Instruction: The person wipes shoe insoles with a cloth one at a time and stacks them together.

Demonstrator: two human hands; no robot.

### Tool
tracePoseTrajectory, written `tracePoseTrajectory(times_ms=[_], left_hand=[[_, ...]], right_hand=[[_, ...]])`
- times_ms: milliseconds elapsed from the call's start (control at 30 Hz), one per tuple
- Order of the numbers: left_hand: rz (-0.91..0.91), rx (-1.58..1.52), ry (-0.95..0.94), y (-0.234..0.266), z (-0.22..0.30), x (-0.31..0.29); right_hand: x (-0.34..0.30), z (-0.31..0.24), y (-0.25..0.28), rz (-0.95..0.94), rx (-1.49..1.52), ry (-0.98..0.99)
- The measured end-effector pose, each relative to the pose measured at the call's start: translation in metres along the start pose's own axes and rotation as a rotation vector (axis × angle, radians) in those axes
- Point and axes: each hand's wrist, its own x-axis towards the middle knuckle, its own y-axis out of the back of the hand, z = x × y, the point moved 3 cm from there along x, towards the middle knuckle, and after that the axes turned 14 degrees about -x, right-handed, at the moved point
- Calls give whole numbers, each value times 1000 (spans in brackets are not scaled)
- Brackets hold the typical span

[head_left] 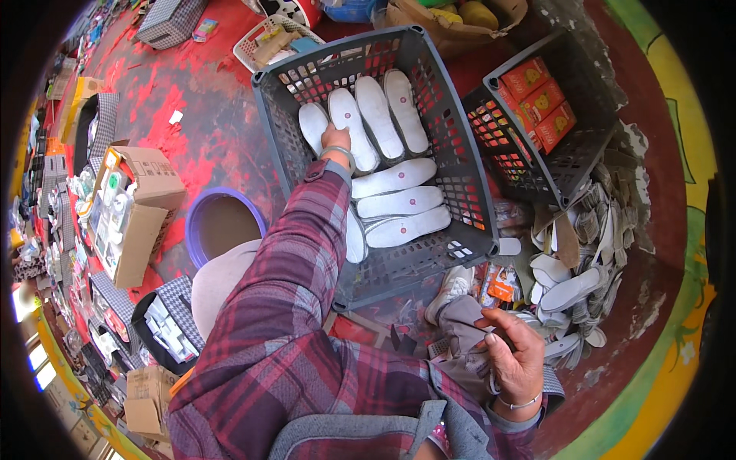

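A dark plastic crate (360,287) stands before me with white shoe insoles laid inside it. Several lie lengthwise at the far side, among them one with a small red round mark (349,123); several more lie crosswise nearer, such as an insole (410,227). My left hand (336,139) reaches into the crate, its fingers closed at the edge of the leftmost insole (313,125); the fingertips are partly hidden. Outside the crate at the lower right, my right hand (515,354) is raised over my knee, fingers bent and apart, with nothing visible in it.
A heap of loose insoles (575,291) lies at right. Behind it, a tilted dark crate (563,180) holds red boxes (540,100). A purple basin (193,222) and an open cardboard box (146,230) stand left. A white basket (247,50) sits beyond the crate.
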Motion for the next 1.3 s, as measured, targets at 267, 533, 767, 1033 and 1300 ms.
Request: tracePoseTrajectory(times_ms=[267,533,767,1033,1300], left_hand=[[-41,211,-75,5,-7,17],[104,624,-197,35,-55,79],[132,-93,-359,12,81,-13],[-534,-635,-584,13,253,-238],[-890,-541,-505,109,242,-398]], right_hand=[[-5,-2,-1,-23,-55,50],[-22,1,11,-21,16,182],[-39,14,22,52,500,165],[-61,58,57,273,821,354],[-90,253,131,733,860,-48]])
